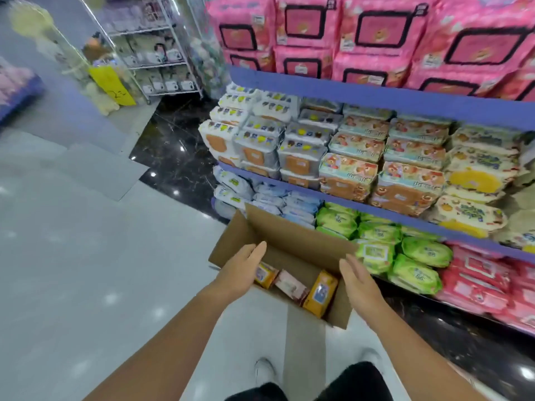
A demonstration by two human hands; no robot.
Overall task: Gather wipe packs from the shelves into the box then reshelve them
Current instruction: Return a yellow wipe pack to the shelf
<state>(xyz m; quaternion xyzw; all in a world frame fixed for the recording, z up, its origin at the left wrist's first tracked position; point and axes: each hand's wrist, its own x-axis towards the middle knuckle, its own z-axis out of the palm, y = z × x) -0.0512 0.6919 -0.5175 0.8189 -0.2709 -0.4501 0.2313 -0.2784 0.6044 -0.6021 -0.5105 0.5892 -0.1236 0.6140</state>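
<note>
An open cardboard box (292, 235) stands on the floor in front of the shelves. Inside it lie two orange wipe packs (320, 293) and a pink wipe pack (291, 286) between them. My left hand (241, 269) hovers flat over the box's left side, fingers apart, holding nothing. Over the box's right edge my right hand (359, 280) is likewise open and empty. The shelves (376, 95) hold stacked wipe packs: pink on top, white and orange in the middle, blue, green (417, 264) and red at the bottom.
A wire rack (156, 47) with goods stands at the back left, with a yellow sign (111, 85) beside it. The floor is pale tile with a dark glossy strip (173, 149) along the shelves. My shoes (265, 370) are just behind the box.
</note>
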